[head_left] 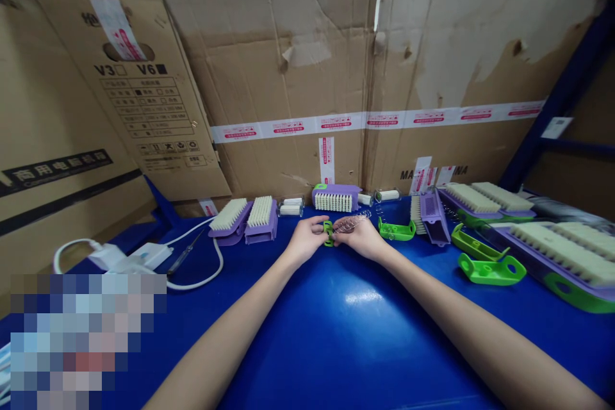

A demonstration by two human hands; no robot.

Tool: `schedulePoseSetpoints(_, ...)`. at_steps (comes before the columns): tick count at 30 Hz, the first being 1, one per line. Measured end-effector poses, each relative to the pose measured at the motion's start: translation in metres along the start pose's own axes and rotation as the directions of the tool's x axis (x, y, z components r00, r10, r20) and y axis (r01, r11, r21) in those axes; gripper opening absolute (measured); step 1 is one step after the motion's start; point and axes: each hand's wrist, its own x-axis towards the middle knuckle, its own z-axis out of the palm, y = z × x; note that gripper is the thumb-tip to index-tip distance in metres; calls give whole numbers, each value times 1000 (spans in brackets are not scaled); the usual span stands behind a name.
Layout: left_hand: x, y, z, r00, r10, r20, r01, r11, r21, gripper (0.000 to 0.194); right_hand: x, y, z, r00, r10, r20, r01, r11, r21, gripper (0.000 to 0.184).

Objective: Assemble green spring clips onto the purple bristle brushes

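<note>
Both my hands meet over the far middle of the blue table (pixel 336 320). My left hand (pixel 307 238) pinches a small green plastic part (pixel 328 233). My right hand (pixel 358 236) is closed on the same green part and holds a thin metal spring (pixel 353 223) that sticks out to the right. Just behind the hands stands a purple brush with white bristles (pixel 336 197).
Purple brushes (pixel 245 216) lie at the left, more brushes (pixel 485 200) and green handles (pixel 490 268) at the right. Small white rollers (pixel 291 207) sit by the cardboard wall (pixel 307 77). A white charger with cable (pixel 144 255) lies at the left.
</note>
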Motion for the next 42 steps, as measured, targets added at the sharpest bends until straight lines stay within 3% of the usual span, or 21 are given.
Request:
schedulePoseSetpoints(6, -1, 0, 1, 1000, -7, 14, 7, 1000, -6, 53, -1, -2, 3, 1000, -8, -18, 9, 998, 56, 12)
schedulePoseSetpoints(9, -3, -2, 5, 998, 53, 21, -55, 996, 67, 45, 0, -3, 7, 1000, -7, -21, 8, 997, 77, 12)
schedulePoseSetpoints(12, -3, -4, 8, 994, 111, 18, -112, 991, 74, 39, 0, -5, 10, 999, -12, -39, 12, 1000, 6, 9)
schedulePoseSetpoints(17, -1, -7, 8, 995, 99, -13, -99, 995, 19, 38, -2, -8, 13, 987, -18, -157, 0, 993, -118, 7)
schedulePoseSetpoints(23, 0, -10, 9, 990, 109, -93, -104, 993, 53, 38, -3, -10, 14, 955, -106, -279, 37, 969, -243, 14)
schedulePoseSetpoints(28, 1, -13, 9, 982, 126, -138, -116, 990, 84, 40, -3, -12, 14, 917, -262, -300, 174, 941, -290, 17)
schedulePoseSetpoints(33, 0, -15, 10, 982, 140, -126, -134, 990, 49, 37, -1, -8, 11, 939, -135, -317, 88, 983, -160, 16)
schedulePoseSetpoints(42, 1, -13, 11, 990, 91, -105, -102, 989, -106, 48, 1, -3, 7, 976, -57, -212, 45, 997, -58, 20)
